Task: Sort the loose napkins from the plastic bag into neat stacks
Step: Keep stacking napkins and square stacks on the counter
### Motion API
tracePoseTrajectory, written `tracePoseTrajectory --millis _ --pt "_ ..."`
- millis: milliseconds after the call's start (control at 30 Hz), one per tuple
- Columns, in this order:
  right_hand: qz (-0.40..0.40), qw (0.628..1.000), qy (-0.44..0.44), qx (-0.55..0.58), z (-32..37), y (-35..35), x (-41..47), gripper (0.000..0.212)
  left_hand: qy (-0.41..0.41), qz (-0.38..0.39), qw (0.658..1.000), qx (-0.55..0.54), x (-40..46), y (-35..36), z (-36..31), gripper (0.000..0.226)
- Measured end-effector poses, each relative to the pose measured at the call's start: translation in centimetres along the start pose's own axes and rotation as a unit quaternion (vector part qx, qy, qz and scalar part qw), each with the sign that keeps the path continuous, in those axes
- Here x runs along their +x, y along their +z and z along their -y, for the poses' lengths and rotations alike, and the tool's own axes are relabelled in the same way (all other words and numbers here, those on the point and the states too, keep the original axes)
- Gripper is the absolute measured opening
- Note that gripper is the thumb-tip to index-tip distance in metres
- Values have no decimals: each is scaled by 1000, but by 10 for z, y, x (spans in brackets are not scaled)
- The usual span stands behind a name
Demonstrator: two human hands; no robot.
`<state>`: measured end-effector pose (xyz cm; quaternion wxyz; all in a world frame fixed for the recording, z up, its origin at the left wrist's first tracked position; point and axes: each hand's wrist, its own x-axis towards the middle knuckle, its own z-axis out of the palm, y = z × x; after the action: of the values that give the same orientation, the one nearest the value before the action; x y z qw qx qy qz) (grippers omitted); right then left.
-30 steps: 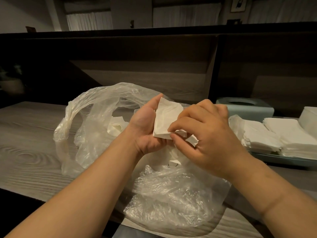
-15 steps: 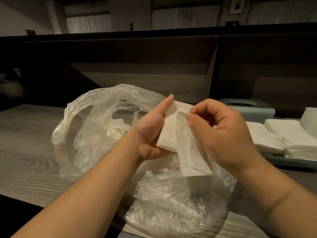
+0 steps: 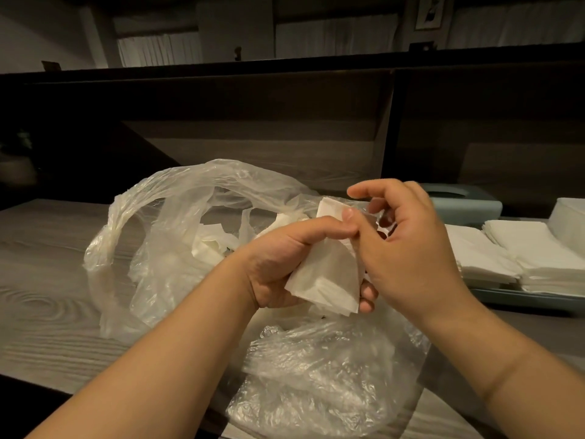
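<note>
Napkin bundle (image 3: pixel 326 280) now lower, gripped in left hand (image 3: pixel 285 261) (right hand (image 3: pixel 408 248) alongside, fingers loose).

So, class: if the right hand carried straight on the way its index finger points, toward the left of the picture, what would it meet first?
Probably the plastic bag: the right hand has its index finger aimed left over the napkin bundle in the left hand, toward the bag's raised rim. Depth is unclear, so it might pass above.
</note>
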<state>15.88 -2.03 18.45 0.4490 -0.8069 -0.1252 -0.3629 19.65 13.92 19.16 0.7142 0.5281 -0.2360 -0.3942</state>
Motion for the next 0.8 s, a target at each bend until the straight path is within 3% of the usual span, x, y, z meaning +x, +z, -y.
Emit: tracePoseTrajectory --millis 167,333,467,567,700,800 --pt "62 998 -17 -19 -2 2 2 30 20 -48 998 -46 -2 3 -3 23" --pt "78 997 17 10 -3 0 2 37 8 -79 991 -112 0 -1 -6 43" --pt "33 999 24 19 -1 1 1 25 43 -112 975 -185 1 -5 -10 52" --pt "41 999 22 0 0 -3 3 13 90 -122 956 -251 1 -11 -12 64" --pt "161 985 32 -51 -2 -6 5 8 133 -154 930 -305 1 -17 -15 63" --pt "270 953 14 -139 -3 -6 3 8 149 -162 916 -334 1 -18 -16 59"
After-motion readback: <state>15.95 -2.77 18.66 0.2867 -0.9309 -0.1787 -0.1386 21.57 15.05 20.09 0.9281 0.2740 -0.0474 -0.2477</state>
